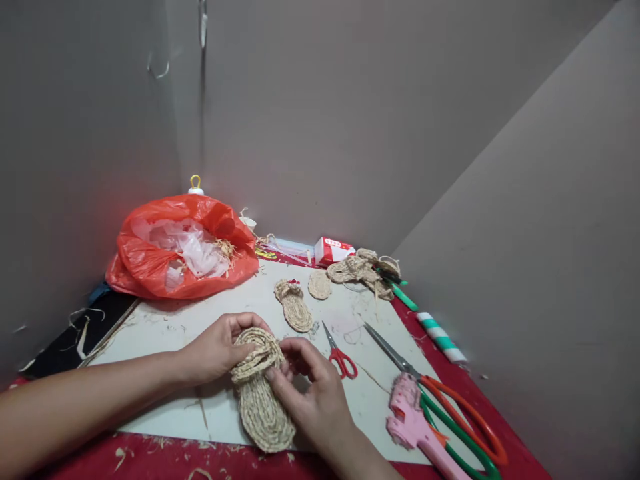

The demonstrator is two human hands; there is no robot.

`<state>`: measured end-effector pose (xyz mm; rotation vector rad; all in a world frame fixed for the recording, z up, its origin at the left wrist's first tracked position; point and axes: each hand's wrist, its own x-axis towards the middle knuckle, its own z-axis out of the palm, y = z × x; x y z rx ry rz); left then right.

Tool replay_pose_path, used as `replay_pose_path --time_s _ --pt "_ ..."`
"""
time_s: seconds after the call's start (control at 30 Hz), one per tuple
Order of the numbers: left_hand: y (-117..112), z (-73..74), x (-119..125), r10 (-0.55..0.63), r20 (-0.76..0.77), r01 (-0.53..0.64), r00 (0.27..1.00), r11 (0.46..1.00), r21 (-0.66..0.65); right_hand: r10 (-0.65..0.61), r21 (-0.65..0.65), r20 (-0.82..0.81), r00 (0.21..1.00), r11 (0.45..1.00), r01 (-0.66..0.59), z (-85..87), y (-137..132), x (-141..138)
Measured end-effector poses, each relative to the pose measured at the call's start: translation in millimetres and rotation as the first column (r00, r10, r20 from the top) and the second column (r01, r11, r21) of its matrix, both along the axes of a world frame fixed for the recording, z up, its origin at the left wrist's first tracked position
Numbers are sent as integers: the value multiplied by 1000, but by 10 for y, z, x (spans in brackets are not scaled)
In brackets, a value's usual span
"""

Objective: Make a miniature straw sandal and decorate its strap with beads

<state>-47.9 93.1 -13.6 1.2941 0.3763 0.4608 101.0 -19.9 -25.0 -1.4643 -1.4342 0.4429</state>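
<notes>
1. A braided straw slipper is at the lower middle of the view, between a person's two bare hands, its rounded sole end pointing down toward the person and its looped band at the upper end. Whether it rests on the surface below cannot be told.
2. The left hand grips the slipper's upper left side, thumb across the band and fingers behind.
3. The right hand holds the opposite edge, thumb against the band's right end, index finger curled at the upper edge; its other fingers are partly hidden.
4. Beneath lies a pale board on a red cloth, both dotted with straw scraps.
5. Just beyond the hands is a smaller slipper with red beads at its top; beside it lies a flat oval braided piece, near a heap of braided pieces.
6. Right of the right hand are small red-handled scissors; farther right, large scissors with orange and green handles, partly covered by a pink glue gun.
7. At the far left, a red plastic bag gapes open, holding white plastic and straw shreds.
</notes>
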Motion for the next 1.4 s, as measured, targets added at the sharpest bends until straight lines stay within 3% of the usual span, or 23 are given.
replay_pose_path --time_s 0.2,0.37,0.57,0.8,1.0,1.17,1.23,1.4 --pt "0 5 17 41 -43 -38 998 997 64 -9 -102 -138 990 995 -5 4 3 24" --pt "41 -8 35 -42 -109 43 993 999 8 -23 -188 -360 933 981 -49 -41 31 70" --pt "27 -28 37 14 -110 -12 994 1000 20 20 -210 -510 860 967 -147 -12 41 58" --pt "4 -3 27 17 -113 -13 993 999 40 28 -252 -512 858 950 -182 40 35 80" --pt "5 45 27 59 -96 -54 994 997 55 -7 -268 -655 756 937 -224 25 39 97" --pt "-27 28 29 104 -65 -101 992 994 52 -68 -235 -493 867 970 -57 14 21 61" --pt "-40 26 23 98 -79 -94 992 994 59 -61 -244 -481 874 967 -67 22 19 58" --pt "-51 71 13 101 -107 -88 989 989 122 4 -234 -694 720 945 -230 -1 30 74"
